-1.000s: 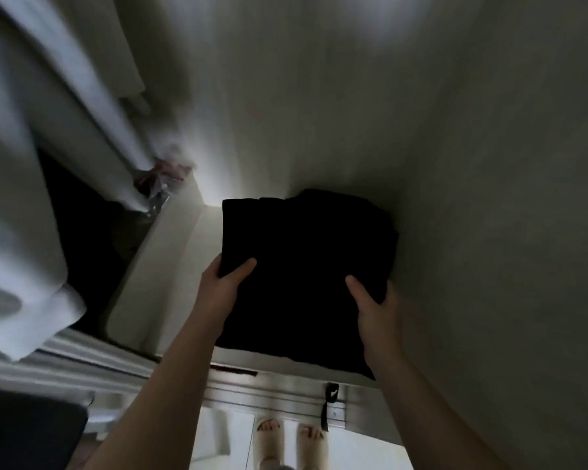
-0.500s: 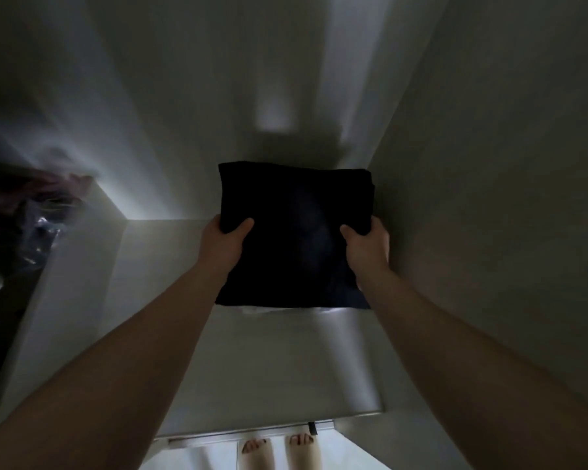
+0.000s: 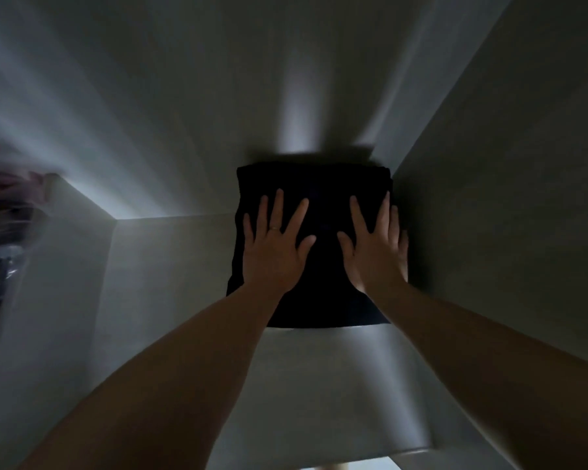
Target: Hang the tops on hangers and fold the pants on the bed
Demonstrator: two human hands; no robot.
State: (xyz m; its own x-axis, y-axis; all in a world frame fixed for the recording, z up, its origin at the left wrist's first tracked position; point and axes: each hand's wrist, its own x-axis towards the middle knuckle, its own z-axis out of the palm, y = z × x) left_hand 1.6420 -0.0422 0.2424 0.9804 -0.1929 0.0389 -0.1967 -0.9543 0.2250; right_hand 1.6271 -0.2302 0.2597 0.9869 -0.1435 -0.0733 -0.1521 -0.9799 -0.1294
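A folded black garment [image 3: 319,198], most likely the pants, lies flat on a pale shelf [image 3: 170,266] inside a dim closet, pushed into the back right corner. My left hand [image 3: 274,245] rests palm down on its left half, fingers spread, a ring on one finger. My right hand [image 3: 375,247] lies palm down on its right half, fingers spread, close to the right wall. Neither hand grips the cloth. No hangers or tops show in this view.
The closet's right wall [image 3: 506,198] stands right beside the garment. A blurred clutter of pink and clear plastic items [image 3: 4,225] sits at the left edge beyond the shelf's side panel. The shelf's front edge [image 3: 404,451] runs near the bottom.
The garment went from held at its sides to lying deeper on the shelf. Both hands let go of its edges and now press flat on top of it.
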